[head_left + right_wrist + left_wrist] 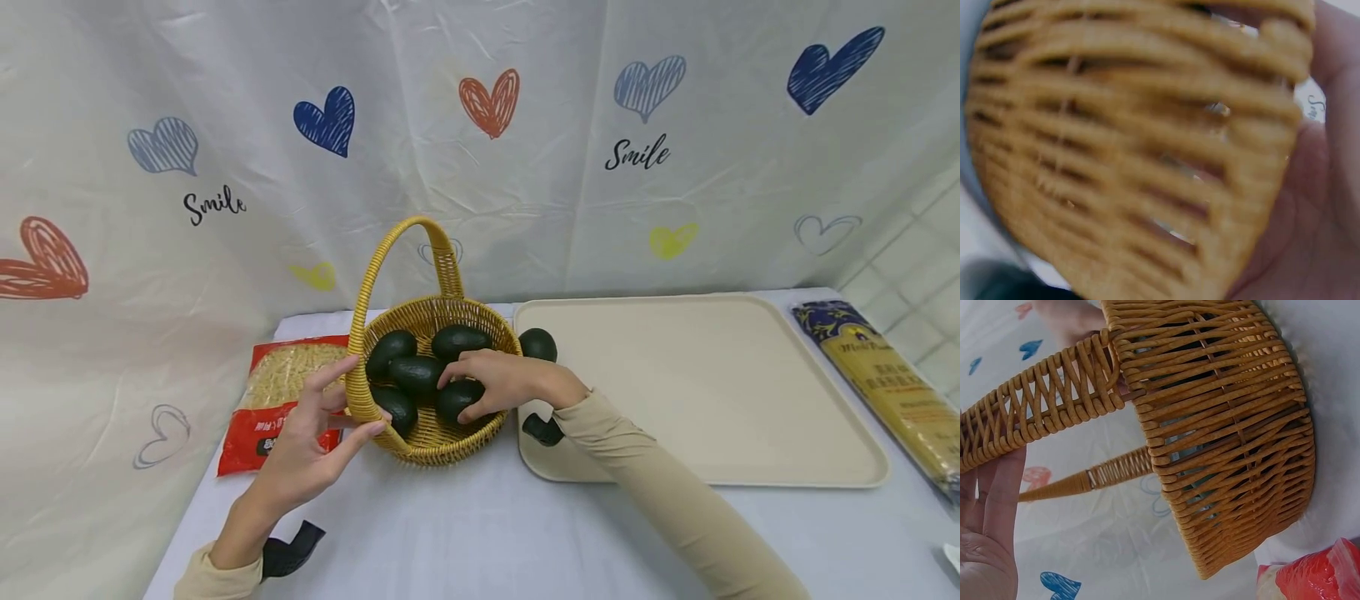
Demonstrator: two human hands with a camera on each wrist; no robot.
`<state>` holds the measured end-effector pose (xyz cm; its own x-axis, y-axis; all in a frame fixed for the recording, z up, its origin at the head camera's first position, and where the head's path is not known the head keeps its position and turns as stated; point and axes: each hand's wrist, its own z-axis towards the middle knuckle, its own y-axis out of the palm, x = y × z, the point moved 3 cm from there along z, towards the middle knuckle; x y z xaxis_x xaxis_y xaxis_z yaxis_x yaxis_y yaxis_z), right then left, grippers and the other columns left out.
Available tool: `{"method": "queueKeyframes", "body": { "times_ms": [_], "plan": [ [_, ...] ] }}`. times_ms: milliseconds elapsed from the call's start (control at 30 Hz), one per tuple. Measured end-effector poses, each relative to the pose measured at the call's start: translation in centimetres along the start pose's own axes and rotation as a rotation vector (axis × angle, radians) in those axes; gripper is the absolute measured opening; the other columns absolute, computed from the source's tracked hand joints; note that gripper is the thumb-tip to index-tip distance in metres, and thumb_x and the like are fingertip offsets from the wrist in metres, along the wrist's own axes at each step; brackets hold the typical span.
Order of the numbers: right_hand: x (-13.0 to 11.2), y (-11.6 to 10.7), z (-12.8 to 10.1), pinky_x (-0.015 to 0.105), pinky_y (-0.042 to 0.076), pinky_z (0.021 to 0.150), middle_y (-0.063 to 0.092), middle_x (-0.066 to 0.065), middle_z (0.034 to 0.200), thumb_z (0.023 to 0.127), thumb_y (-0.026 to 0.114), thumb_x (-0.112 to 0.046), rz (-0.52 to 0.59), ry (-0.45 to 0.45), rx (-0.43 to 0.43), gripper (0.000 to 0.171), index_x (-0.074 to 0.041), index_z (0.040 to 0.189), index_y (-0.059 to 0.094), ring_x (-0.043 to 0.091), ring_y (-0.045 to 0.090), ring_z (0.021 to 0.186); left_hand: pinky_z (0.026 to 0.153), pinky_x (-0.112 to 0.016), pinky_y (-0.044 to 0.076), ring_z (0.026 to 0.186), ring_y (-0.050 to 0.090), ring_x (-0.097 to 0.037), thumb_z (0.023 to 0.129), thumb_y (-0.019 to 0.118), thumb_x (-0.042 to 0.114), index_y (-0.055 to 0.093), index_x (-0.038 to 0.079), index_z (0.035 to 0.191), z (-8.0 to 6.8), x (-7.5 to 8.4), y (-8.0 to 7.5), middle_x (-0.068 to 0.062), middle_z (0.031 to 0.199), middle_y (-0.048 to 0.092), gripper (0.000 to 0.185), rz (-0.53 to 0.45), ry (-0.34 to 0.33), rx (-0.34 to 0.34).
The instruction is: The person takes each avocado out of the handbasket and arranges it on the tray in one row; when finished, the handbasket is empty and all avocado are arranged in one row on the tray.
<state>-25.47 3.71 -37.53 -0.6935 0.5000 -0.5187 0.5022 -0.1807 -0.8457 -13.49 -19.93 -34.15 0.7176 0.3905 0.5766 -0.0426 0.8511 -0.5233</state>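
Observation:
A yellow wicker basket with a tall arched handle holds several dark green avocados. My left hand holds the handle's lower left end between thumb and fingers. In the left wrist view, that hand's fingers lie against the woven handle. Reaching over the basket's right rim, my right hand curls its fingers and thumb round an avocado inside. The right wrist view is mostly filled by the blurred basket wall, which hides the fingertips.
Right of the basket lies a beige tray, with one avocado at its left end. A red bag of pasta sits left of the basket. A yellow and blue pasta packet lies beyond the tray. Behind hangs a heart-printed cloth.

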Motion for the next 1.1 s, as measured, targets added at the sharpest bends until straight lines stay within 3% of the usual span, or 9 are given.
{"method": "queueKeyframes", "body": {
  "times_ms": [133, 333, 533, 733, 1100],
  "plan": [
    [0.35, -0.34, -0.2, 0.036, 0.05, 0.101, 0.063, 0.005, 0.126, 0.095, 0.079, -0.031, -0.02, 0.015, 0.02, 0.048, -0.012, 0.137, 0.065, 0.021, 0.059, 0.116, 0.081, -0.02, 0.06, 0.106, 0.072, -0.01, 0.069, 0.082, -0.025, 0.035, -0.003, 0.154, 0.01, -0.03, 0.0, -0.019, 0.119, 0.071, 0.1, 0.0, 0.01, 0.0],
    [0.22, -0.61, -0.39, 0.035, 0.05, 0.101, 0.062, 0.007, 0.128, 0.094, 0.081, -0.026, -0.01, -0.035, -0.005, 0.049, -0.009, 0.137, 0.064, 0.022, 0.059, 0.116, 0.08, -0.021, 0.061, 0.105, 0.072, -0.01, 0.069, 0.082, -0.025, 0.035, -0.003, 0.154, 0.06, -0.01, 0.07, -0.02, 0.122, 0.07, 0.1, -0.005, 0.012, -0.001],
    [-0.08, -0.91, -0.57, 0.037, 0.049, 0.105, 0.058, 0.008, 0.132, 0.09, 0.085, -0.016, 0.0, -0.046, -0.032, 0.051, -0.013, 0.136, 0.065, 0.024, 0.057, 0.121, 0.081, -0.02, 0.061, 0.1, 0.074, -0.018, 0.07, 0.082, -0.024, 0.035, -0.003, 0.154, 0.07, -0.02, 0.24, -0.019, 0.12, 0.071, 0.099, -0.002, 0.011, -0.006],
    [-0.35, -0.96, -0.21, 0.036, 0.05, 0.105, 0.059, 0.005, 0.127, 0.087, 0.086, -0.009, -0.025, -0.064, -0.07, 0.052, -0.015, 0.135, 0.068, 0.021, 0.056, 0.119, 0.08, -0.02, 0.061, 0.1, 0.074, -0.016, 0.069, 0.082, -0.025, 0.034, -0.004, 0.154, 0.2, -0.01, 0.2, -0.019, 0.116, 0.072, 0.1, -0.009, 0.029, -0.01],
    [-0.2, -0.49, 0.2, 0.036, 0.05, 0.104, 0.06, 0.003, 0.125, 0.087, 0.086, -0.014, 0.001, -0.046, -0.062, 0.052, -0.017, 0.136, 0.069, 0.017, 0.057, 0.115, 0.08, -0.02, 0.061, 0.099, 0.074, -0.013, 0.069, 0.082, -0.025, 0.036, -0.003, 0.153, 0.02, -0.02, 0.01, -0.019, 0.117, 0.071, 0.098, 0.004, 0.007, 0.005]
  ]
}}
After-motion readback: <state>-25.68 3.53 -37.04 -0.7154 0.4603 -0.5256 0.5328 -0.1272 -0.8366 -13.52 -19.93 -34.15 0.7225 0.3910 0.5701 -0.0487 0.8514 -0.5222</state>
